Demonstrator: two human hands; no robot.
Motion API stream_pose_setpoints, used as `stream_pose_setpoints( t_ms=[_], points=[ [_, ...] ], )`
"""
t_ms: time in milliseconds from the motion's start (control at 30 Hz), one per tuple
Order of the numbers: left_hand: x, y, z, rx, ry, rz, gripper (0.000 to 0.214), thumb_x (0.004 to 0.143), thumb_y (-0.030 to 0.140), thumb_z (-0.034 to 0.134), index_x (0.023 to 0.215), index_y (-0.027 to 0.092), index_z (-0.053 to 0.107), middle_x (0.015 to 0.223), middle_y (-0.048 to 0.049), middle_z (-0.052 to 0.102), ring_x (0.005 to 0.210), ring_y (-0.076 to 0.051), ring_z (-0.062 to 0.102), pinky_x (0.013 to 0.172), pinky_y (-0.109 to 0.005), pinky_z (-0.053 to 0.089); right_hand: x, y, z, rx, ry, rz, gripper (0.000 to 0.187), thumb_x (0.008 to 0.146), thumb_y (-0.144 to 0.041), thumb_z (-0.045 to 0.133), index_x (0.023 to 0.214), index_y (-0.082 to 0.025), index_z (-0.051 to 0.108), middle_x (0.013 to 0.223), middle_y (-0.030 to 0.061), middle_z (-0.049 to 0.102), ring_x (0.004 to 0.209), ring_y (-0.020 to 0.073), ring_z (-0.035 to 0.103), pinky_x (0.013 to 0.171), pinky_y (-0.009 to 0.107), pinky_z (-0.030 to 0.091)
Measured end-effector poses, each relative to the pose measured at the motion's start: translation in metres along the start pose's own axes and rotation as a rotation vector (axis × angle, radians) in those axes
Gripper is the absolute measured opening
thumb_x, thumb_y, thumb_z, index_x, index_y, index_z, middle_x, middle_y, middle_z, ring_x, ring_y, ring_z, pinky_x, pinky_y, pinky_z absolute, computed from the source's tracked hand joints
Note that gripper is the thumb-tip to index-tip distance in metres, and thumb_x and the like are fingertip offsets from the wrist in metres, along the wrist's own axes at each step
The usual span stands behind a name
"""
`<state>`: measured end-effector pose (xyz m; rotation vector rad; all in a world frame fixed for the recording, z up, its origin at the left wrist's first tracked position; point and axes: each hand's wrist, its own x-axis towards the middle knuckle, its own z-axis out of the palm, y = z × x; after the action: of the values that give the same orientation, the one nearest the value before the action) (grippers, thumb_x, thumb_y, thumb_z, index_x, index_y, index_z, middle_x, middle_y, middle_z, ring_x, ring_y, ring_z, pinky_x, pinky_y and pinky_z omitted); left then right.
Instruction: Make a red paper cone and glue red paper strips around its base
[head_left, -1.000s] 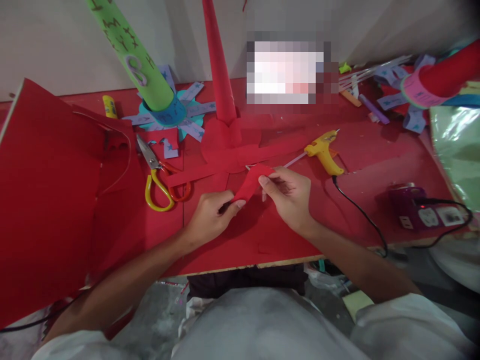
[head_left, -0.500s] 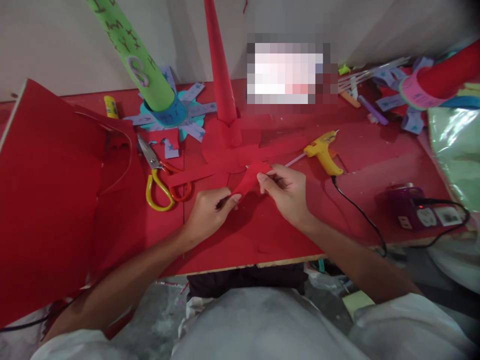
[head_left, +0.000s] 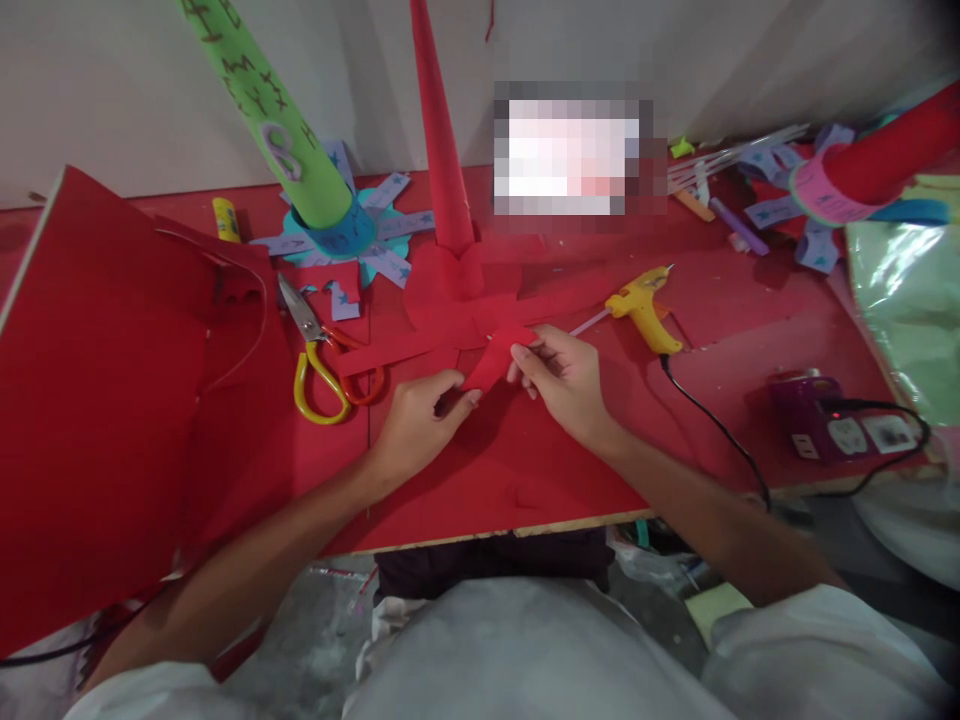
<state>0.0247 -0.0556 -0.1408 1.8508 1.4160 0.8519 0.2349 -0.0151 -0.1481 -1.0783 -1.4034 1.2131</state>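
A person in a loose, pale greyish-white shirt (head_left: 555, 660) with short sleeves, on the near side of the desk (head_left: 480, 500).

The shirt's front looks plain and rounded, with crumpled folds at the side nearer its left sleeve (head_left: 142, 692). That sleeve and the wide right sleeve (head_left: 810, 650) match the shirt and leave the left forearm (head_left: 300, 530) and right forearm (head_left: 697, 515) uncovered. Between shirt and desk edge shows dark, nearly black cloth (head_left: 491, 568), apparently legwear. The left hand (head_left: 421, 425) and right hand (head_left: 566, 385) are bare, with short thumbnails.
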Motion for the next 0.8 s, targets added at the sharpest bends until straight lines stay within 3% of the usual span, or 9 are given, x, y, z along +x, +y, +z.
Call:
stream_pose_setpoints(
  t_ms=[167,367,633,800],
  points=[
    [-0.0004,-0.0024,0.0020,-0.012,-0.012,0.005,0.028,0.096,0.027,0.068,0.073,0.018,0.055,0.062,0.0054,0.054,0.057,-0.009,0.044,0.056,-0.022,0.032,-0.0039,-0.0046,-0.0001,0.027,0.007,-0.016,0.044,0.095,-0.064,0.074,0.085,-0.022,0.066,0.067,-0.0004,0.074,0.051,0.0106,0.059,0.046,0.023,0.048],
    [-0.0001,0.0009,-0.0024,-0.107,-0.014,-0.058,0.027,0.098,0.037,0.068,0.079,0.018,0.064,0.067,0.0018,0.065,0.059,-0.011,0.053,0.059,-0.024,0.038,-0.0042,-0.0058,-0.0003,0.079,0.035,-0.024,0.040,0.094,-0.060,0.078,0.083,-0.022,0.068,0.069,0.0002,0.076,0.050,0.0105,0.060,0.046,0.024,0.051],
    [-0.0011,-0.0031,-0.0041,-0.270,0.016,-0.077,0.038,0.106,0.050,0.061,0.087,0.018,0.071,0.076,-0.0015,0.073,0.058,-0.011,0.052,0.058,-0.026,0.037,-0.0019,0.0004,0.0007,0.171,0.088,-0.014,0.039,0.091,-0.058,0.082,0.080,-0.023,0.069,0.069,-0.0007,0.077,0.047,0.0099,0.058,0.043,0.023,0.050],
    [-0.0012,-0.0027,-0.0039,-0.314,0.015,-0.085,0.047,0.107,0.056,0.057,0.086,0.018,0.074,0.066,0.0008,0.062,0.055,-0.010,0.049,0.056,-0.026,0.035,-0.0027,0.0003,0.0020,0.166,0.086,0.001,0.041,0.091,-0.060,0.082,0.082,-0.023,0.067,0.069,-0.0009,0.077,0.047,0.0100,0.058,0.043,0.023,0.050]
  ],
)
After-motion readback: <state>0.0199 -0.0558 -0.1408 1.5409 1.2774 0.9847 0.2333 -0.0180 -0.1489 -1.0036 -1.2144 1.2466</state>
